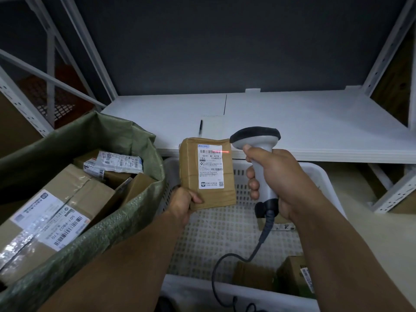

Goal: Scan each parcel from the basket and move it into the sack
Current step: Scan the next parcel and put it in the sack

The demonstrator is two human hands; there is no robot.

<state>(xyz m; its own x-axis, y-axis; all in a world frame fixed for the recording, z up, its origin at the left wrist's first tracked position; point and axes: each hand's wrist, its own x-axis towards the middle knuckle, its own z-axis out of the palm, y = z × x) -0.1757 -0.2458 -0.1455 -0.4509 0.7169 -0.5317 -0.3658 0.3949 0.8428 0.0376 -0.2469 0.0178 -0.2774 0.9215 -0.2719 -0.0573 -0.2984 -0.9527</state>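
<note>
The parcel (207,174) is a flat brown cardboard packet, held upright over the basket (225,226) with its white label (211,166) facing the camera. Left hand (183,202) has it pinched by the bottom left corner, thumb on the front, fingers closed behind. Red scan line sits right across the top barcode and runs a bit past the label's right edge, so this looks like the scan step itself. Right hand (273,183) is wrapped tight round the grip of the scanner (256,143), finger up by the trigger, head pointed left at the label from just beside it. Cord (227,264) loops down over the basket. Sack (126,212) is the green woven one on the left, mouth open, several boxes already in it. A couple more parcels (290,275) sit at the near end of the basket. Next, I'd guess, swing the left hand over the sack rim and let go, scanner staying put. White shelf (292,122) behind only has a pen (200,126) on it
</note>
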